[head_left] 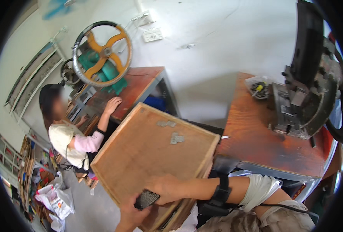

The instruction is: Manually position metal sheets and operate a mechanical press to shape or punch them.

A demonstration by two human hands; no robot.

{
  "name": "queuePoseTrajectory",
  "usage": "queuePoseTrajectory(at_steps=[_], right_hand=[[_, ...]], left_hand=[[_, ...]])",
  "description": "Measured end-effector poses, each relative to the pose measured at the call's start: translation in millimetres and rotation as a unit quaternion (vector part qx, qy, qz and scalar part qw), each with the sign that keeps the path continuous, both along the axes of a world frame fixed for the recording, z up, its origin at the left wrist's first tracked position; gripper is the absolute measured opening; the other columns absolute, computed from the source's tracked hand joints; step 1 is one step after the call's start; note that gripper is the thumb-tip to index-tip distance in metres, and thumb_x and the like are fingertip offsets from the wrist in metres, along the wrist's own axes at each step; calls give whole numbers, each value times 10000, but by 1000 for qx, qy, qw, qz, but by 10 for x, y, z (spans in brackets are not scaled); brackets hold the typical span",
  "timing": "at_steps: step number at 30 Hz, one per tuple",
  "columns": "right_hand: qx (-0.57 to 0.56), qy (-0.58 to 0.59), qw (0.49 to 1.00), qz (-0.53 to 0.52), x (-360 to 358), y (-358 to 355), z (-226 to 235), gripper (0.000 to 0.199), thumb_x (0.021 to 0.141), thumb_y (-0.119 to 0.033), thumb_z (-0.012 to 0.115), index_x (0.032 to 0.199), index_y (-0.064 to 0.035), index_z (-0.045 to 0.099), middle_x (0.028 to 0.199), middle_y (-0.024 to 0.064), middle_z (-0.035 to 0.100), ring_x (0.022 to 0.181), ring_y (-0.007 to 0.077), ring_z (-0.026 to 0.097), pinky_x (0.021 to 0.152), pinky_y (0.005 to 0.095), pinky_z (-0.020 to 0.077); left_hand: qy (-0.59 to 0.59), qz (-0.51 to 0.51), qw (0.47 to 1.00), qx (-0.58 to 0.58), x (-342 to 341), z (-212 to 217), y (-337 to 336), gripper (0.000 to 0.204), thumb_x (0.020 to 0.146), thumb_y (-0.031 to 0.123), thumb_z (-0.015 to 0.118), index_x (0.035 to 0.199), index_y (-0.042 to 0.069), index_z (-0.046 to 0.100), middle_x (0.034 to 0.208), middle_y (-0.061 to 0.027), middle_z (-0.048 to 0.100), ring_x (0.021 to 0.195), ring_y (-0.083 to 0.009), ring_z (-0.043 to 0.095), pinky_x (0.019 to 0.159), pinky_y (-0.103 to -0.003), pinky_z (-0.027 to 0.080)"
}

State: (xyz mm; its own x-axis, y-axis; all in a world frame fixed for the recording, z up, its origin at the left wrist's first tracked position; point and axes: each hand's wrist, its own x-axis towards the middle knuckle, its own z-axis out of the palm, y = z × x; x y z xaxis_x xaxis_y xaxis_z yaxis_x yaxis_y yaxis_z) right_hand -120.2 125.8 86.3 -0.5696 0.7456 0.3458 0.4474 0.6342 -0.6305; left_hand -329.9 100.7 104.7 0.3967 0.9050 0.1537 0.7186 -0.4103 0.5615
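Note:
A small dark block (pixel 147 199) with a gridded, studded surface sits between my two hands over the near part of a shallow wooden tray (pixel 148 158). My left hand (pixel 133 213) is closed around its left side. Slightly blurred, my right hand (pixel 164 188) curls against the block's right edge, its fingertips partly hidden. Toward the tray's far side lie a flat grey jagged-edged piece (pixel 166 123) and a second similar grey piece (pixel 176 138). Beneath the tray's near right corner, more wooden layers show.
Left of the tray, a person (pixel 73 139) works at a red-brown bench (pixel 148 79) with a green machine bearing a large yellow-spoked wheel (pixel 106 52). A dark heavy machine (pixel 299 92) and a bag of small parts (pixel 259 89) stand on the right-hand wooden table (pixel 252 127). White plastic bags (pixel 59 201) lie lower left.

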Motion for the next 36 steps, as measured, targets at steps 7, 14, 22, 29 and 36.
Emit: queuePoseTrajectory(at_steps=[7,14,22,29,36], right_hand=[[15,47,965,-257,1885,-1109,492,505,655,-161,784,1092,-12,581,1049,149,594,956,332,613,806,376,515],[-10,-28,884,-466,3021,-2063,-122,512,676,-218,756,1116,-17,588,1080,174,592,1052,338,550,938,414,418],[-39,-208,730,-650,2989,-2462,-415,985,664,-560,708,1339,72,371,1373,225,387,1321,392,279,1067,522,238],[-117,-245,767,-581,2863,-2099,-435,1107,674,-728,572,1421,31,269,1464,233,283,1389,420,166,1073,645,58],[-18,-168,827,-536,2947,-2058,-483,859,739,-434,700,1392,-9,340,1373,190,428,1334,349,314,1070,596,177]], left_hand=[[-100,-370,918,101,2135,469,146,462,595,141,800,1000,16,617,894,-145,620,838,-324,598,736,-403,482],[-81,-505,859,34,3859,-386,-115,460,619,151,790,1030,25,625,961,-152,624,924,-328,582,823,-410,468],[-164,-457,873,56,4016,-688,-360,650,642,118,787,1220,-3,515,1181,-192,544,1103,-351,503,939,-400,425],[-173,-475,861,57,3996,-675,-281,653,627,97,779,1218,-3,520,1174,-184,552,1085,-353,504,949,-423,409],[-143,-488,858,76,3910,-681,-243,636,683,156,747,1243,-7,492,1142,-176,560,1016,-370,507,894,-447,397]])
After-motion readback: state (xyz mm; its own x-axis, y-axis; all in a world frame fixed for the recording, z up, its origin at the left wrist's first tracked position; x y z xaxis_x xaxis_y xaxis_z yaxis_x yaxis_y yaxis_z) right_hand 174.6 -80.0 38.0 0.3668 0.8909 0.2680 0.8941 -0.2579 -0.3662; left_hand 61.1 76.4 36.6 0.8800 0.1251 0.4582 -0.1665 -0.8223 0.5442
